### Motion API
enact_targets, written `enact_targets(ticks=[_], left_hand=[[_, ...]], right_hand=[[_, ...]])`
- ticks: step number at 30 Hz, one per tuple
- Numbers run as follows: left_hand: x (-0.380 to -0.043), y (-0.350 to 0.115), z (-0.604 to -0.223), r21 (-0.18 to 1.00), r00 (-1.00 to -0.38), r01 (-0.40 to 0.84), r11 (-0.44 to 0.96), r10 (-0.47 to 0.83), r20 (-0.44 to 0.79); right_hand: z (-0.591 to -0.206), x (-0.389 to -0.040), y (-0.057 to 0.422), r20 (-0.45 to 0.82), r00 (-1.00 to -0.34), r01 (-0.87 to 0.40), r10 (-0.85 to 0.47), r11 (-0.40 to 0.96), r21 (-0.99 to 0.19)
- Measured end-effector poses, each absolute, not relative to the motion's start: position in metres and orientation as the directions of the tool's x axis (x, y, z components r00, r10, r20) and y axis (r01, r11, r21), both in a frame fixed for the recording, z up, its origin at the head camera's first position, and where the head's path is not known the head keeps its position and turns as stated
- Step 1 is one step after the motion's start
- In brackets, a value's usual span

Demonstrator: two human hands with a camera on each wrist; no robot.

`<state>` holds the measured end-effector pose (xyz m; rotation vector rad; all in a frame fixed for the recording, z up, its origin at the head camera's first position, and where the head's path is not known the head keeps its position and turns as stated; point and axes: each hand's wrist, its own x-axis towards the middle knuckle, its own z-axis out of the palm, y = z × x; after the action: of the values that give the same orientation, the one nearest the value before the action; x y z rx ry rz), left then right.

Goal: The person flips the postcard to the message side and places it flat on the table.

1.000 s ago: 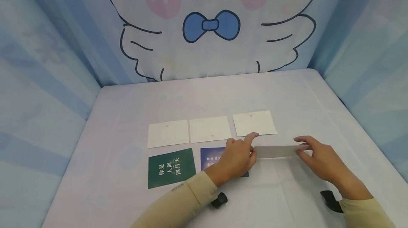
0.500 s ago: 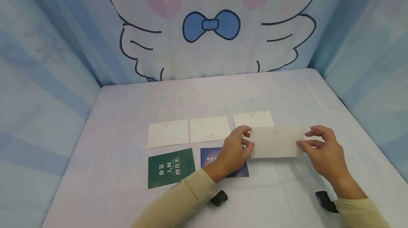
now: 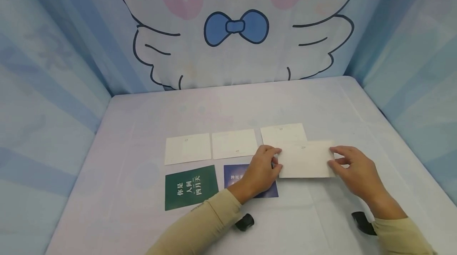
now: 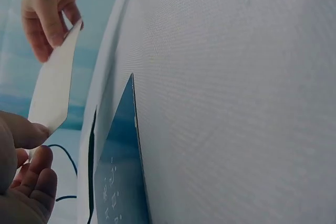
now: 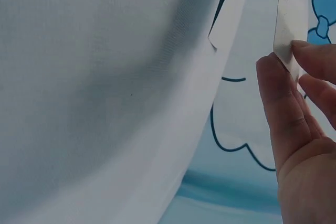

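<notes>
A white card [image 3: 305, 162] is held above the table, its pale face with small faint print toward the head camera. My left hand [image 3: 260, 169] pinches its left end between thumb and fingers, and my right hand [image 3: 358, 173] pinches the right end. Both wrist views show the card apart from the cloth. Under my left forearm and hand, a purple-blue card [image 3: 267, 191] with white characters is partly covered. To its left lies a green card [image 3: 191, 187] with white characters. The held card hides part of the back right white card [image 3: 283, 133].
Two more white cards, a left one [image 3: 187, 150] and a middle one [image 3: 234, 144], lie in the back row. Black pieces sit by the left cuff [image 3: 244, 222] and the right cuff [image 3: 363, 223]. Printed curtains [image 3: 235, 64] enclose the pale tablecloth [image 3: 118, 167].
The held card was nearly edge-on a second ago and has turned to show its white face. Since then my right hand has shifted slightly left; the cards on the table have stayed put.
</notes>
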<state>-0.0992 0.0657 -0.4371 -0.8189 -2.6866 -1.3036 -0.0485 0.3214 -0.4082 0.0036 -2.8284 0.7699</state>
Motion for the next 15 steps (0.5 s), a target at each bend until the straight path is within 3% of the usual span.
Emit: enact_targets(ticks=[15], left_hand=[[-0.097,0.069,-0.443,0.471,-0.882,0.45,0.759,0.461,0.099]], right_hand=[[-0.42,-0.055,0.321,0.021,-0.999,-0.048,-0.043,0.867,-0.496]])
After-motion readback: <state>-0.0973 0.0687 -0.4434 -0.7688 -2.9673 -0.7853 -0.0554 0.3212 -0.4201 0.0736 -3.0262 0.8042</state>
